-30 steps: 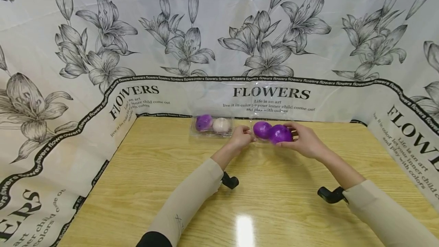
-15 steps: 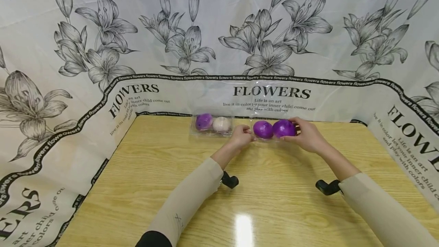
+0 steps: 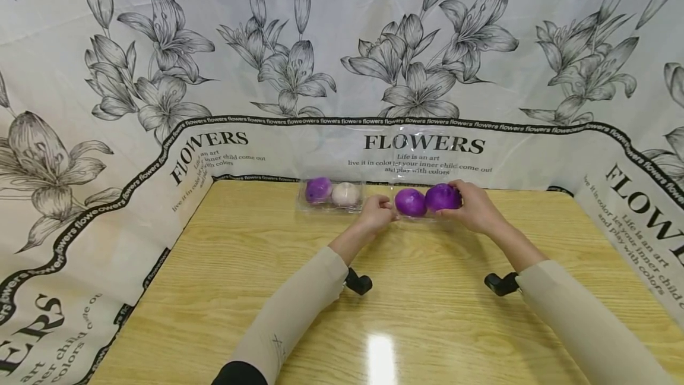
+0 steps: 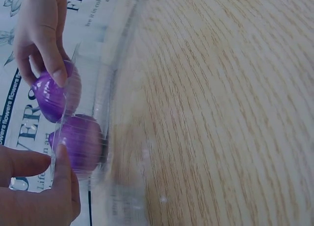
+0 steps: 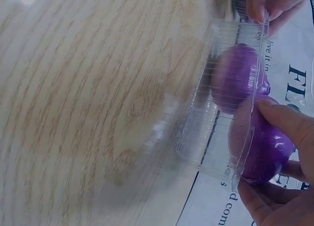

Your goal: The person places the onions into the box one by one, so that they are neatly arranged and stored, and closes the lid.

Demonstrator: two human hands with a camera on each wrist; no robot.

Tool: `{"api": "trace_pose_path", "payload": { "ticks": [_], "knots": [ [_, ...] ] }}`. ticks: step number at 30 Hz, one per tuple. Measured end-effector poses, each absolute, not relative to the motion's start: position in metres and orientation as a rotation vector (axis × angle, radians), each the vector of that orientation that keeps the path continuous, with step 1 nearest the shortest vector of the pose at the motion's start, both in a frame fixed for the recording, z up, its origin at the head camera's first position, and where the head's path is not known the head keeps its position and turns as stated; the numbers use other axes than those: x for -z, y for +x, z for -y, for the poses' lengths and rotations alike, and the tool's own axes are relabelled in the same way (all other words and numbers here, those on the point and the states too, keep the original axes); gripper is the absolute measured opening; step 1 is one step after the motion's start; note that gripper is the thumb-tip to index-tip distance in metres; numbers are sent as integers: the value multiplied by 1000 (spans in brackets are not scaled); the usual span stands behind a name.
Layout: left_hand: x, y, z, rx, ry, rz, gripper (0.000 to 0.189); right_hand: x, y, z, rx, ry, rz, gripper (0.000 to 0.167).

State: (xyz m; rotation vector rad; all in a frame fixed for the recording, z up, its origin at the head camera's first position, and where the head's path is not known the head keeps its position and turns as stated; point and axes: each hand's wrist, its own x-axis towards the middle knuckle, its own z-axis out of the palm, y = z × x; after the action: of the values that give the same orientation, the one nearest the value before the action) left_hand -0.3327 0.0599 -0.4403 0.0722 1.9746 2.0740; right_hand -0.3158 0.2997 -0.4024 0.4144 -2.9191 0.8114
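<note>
My left hand [image 3: 377, 214] pinches the near left rim of a clear plastic box [image 5: 194, 137] with thumb and finger. One shiny purple onion-shaped ball [image 3: 410, 202] sits inside, at the box's left end. In my right hand [image 3: 477, 210] is a second purple onion-shaped ball [image 3: 441, 198], held at the right end. The right wrist view has this ball [image 5: 260, 142] partly below the box's rim, against the first one [image 5: 236, 77]. My right thumb [image 5: 284, 119] presses on its near side while the fingers reach round the far side.
Left of my hands, another clear box [image 3: 330, 208] holds a purple ball [image 3: 318, 190] and a whitish ball [image 3: 345, 195]. A transparent lid [image 3: 422, 150] stands raised behind the working box. Flower-printed cloth [image 3: 299, 76] walls the wooden table [image 3: 320, 325] at back and sides.
My right hand has carried its purple ball back and slightly right, into the box's right end beside the first ball. The left hand stays at the rim.
</note>
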Motion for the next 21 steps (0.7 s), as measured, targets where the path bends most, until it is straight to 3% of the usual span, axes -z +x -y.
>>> {"api": "trace_pose_path", "payload": {
  "ticks": [21],
  "knots": [
    [439,-331,-60,-2068,61,-1975,62,408,-331,-299,-578,429,2953,79]
  ]
}}
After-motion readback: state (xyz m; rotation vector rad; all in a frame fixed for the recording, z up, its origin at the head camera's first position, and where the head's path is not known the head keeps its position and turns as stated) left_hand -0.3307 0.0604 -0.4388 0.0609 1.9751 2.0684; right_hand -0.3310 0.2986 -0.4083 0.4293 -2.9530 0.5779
